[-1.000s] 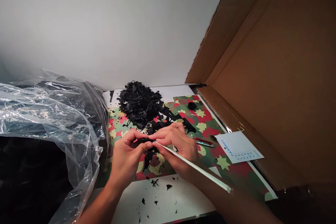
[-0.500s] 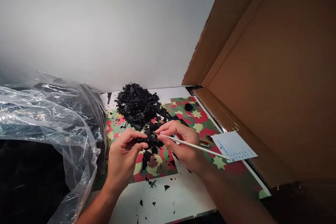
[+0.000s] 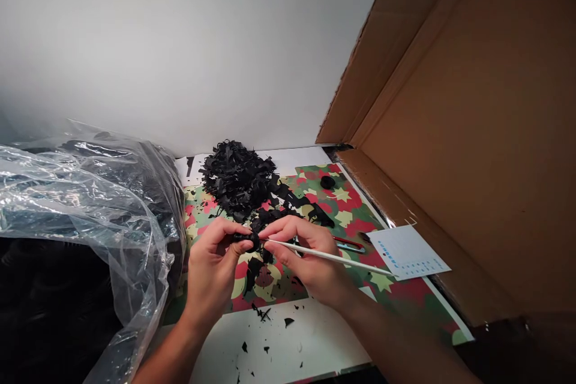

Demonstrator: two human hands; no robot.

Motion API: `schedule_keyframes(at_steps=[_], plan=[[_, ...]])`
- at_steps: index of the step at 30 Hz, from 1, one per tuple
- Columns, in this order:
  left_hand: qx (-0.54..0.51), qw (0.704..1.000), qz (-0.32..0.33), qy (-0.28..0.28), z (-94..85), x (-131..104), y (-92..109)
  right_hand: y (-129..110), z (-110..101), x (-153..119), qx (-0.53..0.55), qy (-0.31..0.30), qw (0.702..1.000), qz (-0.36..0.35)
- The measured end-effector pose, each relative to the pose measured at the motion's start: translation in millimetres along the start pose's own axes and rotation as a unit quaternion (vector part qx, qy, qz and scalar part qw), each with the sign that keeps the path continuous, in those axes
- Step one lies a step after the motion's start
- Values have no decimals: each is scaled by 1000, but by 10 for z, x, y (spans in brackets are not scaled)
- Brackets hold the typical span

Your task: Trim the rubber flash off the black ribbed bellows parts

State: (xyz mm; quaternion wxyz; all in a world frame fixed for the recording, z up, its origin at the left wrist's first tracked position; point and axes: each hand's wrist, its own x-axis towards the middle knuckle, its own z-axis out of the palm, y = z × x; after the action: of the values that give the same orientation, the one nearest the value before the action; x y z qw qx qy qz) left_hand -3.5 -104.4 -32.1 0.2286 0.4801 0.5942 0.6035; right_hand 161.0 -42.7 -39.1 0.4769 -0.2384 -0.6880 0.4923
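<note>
My left hand (image 3: 213,261) pinches a small black part (image 3: 254,242) between thumb and fingertips; its dark body runs back under the fingers. My right hand (image 3: 310,255) grips a thin white stick (image 3: 335,258) between thumb and fingers. One end of the stick meets the right end of the black part, and the other slants down to the right. Both hands are close together over a camouflage-patterned sheet (image 3: 290,288). Just behind them lies a heap of black scraps (image 3: 238,180), with more scraps scattered under the hands.
To the left bulges a clear plastic bag (image 3: 148,222) with black contents. A round black piece (image 3: 327,182) and a red-edged cutter-like tool (image 3: 351,245) lie right of the heap. A white card (image 3: 409,253) with blue marks rests beside a tall cardboard box (image 3: 463,102).
My right hand has shifted slightly left, bringing the stick's end up against the black part. More of the red-edged tool shows now. The whole view has moved a little.
</note>
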Motion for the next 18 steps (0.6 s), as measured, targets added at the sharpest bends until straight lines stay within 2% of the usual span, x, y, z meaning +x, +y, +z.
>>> schedule_keyframes(at_steps=[3, 6, 13, 15, 18], plan=[[9, 1000, 7, 7, -7, -8, -9, -19, 9, -11, -30, 13, 999, 2], [18, 1000, 20, 10, -2, -22, -7, -19, 25, -36, -90, 28, 995, -26], [-13, 999, 29, 0, 31, -55, 13, 37, 100, -76, -218, 54, 956, -187], [-30, 999, 18, -9, 26, -51, 18, 34, 97, -51, -219, 51, 957, -185], [-62, 998, -8, -12, 14, -37, 22, 34, 37, 18, -207, 52, 970, -114]])
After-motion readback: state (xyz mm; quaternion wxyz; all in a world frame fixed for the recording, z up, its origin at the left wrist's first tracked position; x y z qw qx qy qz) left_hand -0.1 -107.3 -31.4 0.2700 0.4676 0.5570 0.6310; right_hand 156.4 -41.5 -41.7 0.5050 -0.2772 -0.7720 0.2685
